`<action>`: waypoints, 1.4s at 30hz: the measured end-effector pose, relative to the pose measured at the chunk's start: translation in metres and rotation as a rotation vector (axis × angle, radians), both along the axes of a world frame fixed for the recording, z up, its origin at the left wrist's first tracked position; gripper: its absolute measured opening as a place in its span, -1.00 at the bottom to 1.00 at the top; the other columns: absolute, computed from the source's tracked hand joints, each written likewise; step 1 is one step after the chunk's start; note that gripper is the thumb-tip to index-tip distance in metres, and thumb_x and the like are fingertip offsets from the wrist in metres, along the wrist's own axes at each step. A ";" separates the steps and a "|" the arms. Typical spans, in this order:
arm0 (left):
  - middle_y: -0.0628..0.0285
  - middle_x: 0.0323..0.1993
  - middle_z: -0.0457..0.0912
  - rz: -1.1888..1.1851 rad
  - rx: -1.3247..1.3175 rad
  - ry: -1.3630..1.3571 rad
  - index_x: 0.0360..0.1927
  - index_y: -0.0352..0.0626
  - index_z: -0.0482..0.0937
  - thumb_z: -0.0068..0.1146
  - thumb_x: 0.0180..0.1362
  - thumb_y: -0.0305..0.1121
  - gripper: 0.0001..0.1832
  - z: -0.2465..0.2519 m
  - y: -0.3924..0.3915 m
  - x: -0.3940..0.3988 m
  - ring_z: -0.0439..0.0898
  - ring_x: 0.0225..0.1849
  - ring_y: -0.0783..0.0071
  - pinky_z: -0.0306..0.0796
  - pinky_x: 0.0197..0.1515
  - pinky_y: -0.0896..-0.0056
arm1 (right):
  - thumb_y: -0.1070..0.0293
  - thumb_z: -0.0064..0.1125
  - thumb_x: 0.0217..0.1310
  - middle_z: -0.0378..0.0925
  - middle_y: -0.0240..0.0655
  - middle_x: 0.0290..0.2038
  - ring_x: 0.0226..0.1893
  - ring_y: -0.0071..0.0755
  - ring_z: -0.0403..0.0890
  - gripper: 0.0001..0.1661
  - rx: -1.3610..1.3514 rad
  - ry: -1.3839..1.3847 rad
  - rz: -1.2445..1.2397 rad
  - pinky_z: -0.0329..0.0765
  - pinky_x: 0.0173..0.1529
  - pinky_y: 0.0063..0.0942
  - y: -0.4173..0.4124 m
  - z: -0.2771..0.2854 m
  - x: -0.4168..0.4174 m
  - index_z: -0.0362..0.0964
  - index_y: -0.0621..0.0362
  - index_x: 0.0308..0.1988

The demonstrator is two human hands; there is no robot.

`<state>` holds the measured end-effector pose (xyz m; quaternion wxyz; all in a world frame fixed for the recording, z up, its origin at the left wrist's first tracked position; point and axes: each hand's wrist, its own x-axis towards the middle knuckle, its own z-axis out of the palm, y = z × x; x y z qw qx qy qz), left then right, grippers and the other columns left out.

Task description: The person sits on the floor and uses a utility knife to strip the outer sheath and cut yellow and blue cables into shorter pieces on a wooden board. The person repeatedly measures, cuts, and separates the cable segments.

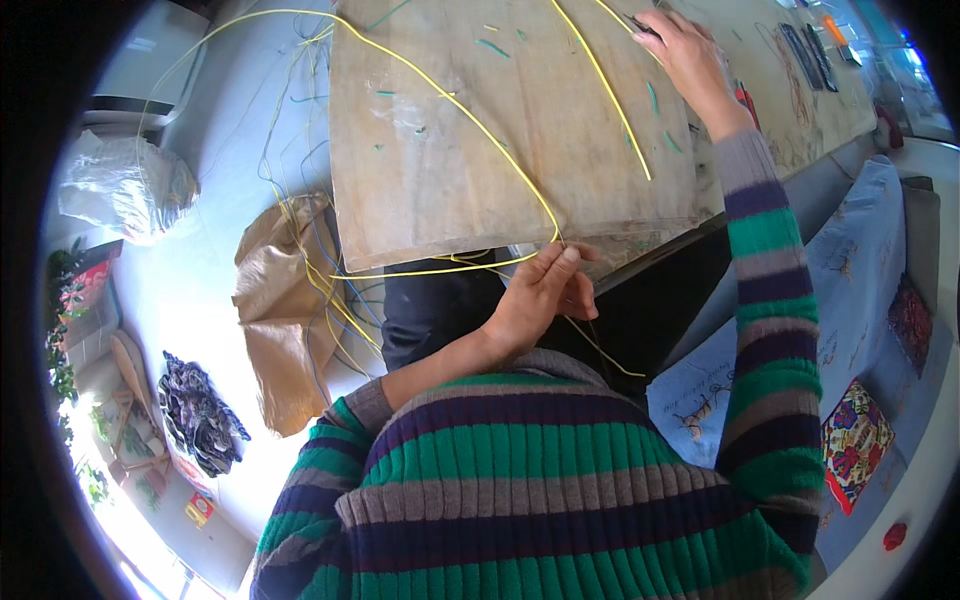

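At the near edge of the wooden board (pixel 450 165), my left hand (pixel 544 285) pinches a bent yellow wire (pixel 480 120) between thumb and fingers. The wire arcs over the board to the upper left, and a shorter end runs left from the hand. Far right on the board, my right hand (pixel 686 60) closes around a small dark tool (pixel 643 27), its kind unclear, beside another yellow wire (pixel 615 15). A further yellow wire (pixel 607 86) lies between the hands. Short green wire scraps (pixel 493 49) are scattered over the board.
Loose yellow and blue wires (pixel 311 262) hang left of the board over brown paper (pixel 281 322). Right of the board are dark strip-like objects (pixel 802 56), a red-handled tool (pixel 747 105) and an orange-handled object (pixel 832 30). A sofa with a blue cover (pixel 847 255) stands at the right.
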<state>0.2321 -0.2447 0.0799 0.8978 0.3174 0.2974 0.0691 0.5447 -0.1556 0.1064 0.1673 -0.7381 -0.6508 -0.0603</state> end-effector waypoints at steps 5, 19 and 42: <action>0.28 -0.60 0.45 -0.033 0.019 0.020 -0.11 -0.21 0.39 -0.32 0.36 -0.17 -0.67 0.003 0.001 0.003 0.51 -0.52 0.50 0.46 -0.38 0.51 | 0.29 0.18 0.04 0.43 -0.43 -0.33 -0.38 -0.33 0.52 -0.62 0.020 0.048 0.050 0.51 -0.30 -0.44 -0.086 0.022 -0.066 0.49 -0.22 -0.06; 0.26 -0.66 0.42 -0.037 0.077 0.067 -0.17 -0.26 0.39 -0.34 0.36 -0.24 -0.69 0.000 0.001 0.001 0.44 -0.64 0.54 0.41 -0.55 0.57 | 0.31 0.29 -0.17 0.31 -0.40 -0.35 -0.35 -0.33 0.43 -0.64 0.171 0.051 0.117 0.37 -0.31 -0.40 -0.168 -0.014 -0.150 0.54 -0.17 -0.22; 0.24 -0.66 0.46 -0.051 0.115 0.096 -0.20 -0.24 0.39 -0.33 0.36 -0.26 -0.71 -0.004 0.001 0.002 0.42 -0.69 0.57 0.37 -0.58 0.63 | 0.34 0.26 -0.12 0.32 -0.38 -0.35 -0.32 -0.28 0.42 -0.75 0.182 0.082 0.027 0.35 -0.25 -0.36 -0.161 -0.015 -0.158 0.56 -0.11 -0.28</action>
